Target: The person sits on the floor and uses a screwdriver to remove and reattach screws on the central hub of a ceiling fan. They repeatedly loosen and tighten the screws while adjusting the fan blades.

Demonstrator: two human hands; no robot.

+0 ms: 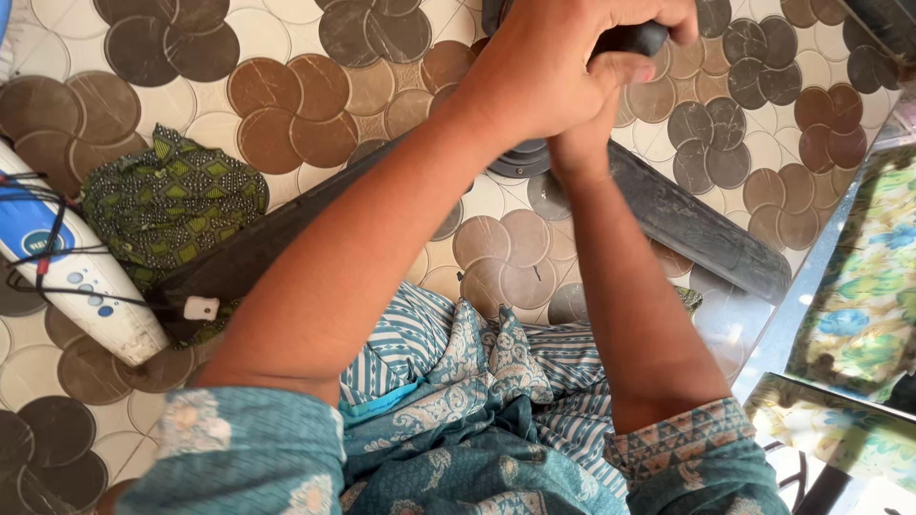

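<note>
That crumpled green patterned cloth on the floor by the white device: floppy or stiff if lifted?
Probably floppy: the green cloth lies bunched in soft folds on the tiled floor. Likely light, and unlikely to roll. It may snag, since one edge seems tucked under the long dark blade.

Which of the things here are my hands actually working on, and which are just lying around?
In hand:
left hand and right hand, clasped together on a dark handle
long dark blade beneath them

Lying about:
green patterned cloth
white and blue device with cords
floral fabric
</note>
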